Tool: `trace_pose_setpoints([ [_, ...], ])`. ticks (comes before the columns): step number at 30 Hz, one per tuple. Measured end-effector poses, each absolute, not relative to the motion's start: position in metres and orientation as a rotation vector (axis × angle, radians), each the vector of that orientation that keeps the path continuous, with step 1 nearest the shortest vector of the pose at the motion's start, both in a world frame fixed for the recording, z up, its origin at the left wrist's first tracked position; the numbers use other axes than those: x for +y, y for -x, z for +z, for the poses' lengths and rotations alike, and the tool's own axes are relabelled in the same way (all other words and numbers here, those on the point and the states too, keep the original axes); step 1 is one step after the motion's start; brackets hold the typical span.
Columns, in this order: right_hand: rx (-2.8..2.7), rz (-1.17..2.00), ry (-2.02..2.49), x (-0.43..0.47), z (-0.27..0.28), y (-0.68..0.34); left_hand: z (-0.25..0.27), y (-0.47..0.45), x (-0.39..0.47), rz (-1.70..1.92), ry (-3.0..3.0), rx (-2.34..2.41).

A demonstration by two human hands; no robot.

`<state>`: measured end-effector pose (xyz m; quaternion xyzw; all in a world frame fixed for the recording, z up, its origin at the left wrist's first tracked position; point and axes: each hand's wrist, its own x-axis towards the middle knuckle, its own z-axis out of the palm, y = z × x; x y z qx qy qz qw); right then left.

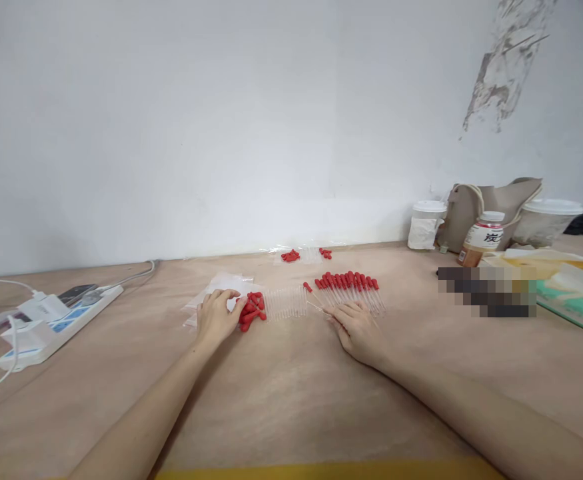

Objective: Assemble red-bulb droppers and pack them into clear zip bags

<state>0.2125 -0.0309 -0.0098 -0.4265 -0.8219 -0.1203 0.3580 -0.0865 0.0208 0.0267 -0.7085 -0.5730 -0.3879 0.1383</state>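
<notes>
My left hand (217,316) rests at the left edge of a pile of red rubber bulbs (254,309), thumb against the pile and fingers curved apart, with nothing visible in its grasp. Beside the pile, clear glass dropper tubes (286,303) lie in a row. My right hand (357,331) has its fingertips closed on a thin glass tube (315,307) that points left. One red-bulbed dropper (308,287) slants towards those fingertips. Behind the right hand lies a row of droppers with red bulbs (351,280), their lower ends partly hidden by it.
Clear plastic bags (221,285) lie behind my left hand. Near the wall is a bag of red bulbs and tubes (291,255). A power strip (66,327) with cables lies left. Cups (427,225), a bottle (482,239) and a beige bag (496,200) stand right.
</notes>
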Motion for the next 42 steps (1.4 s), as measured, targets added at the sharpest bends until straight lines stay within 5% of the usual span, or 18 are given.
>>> trace_pose_setpoints([
  [12,-2.027,-0.132,1.052,-0.024,-0.015,-0.209,0.028,0.047,-0.006,-1.55,2.54,-1.429],
  [20,-2.089,-0.132,1.091,-0.023,-0.021,-0.214,0.008,0.018,-0.035,-0.986,2.867,-1.262],
  [42,-2.159,-0.09,1.052,-0.037,-0.01,-0.207,0.006,0.007,-0.03,-1.242,2.938,-1.379],
])
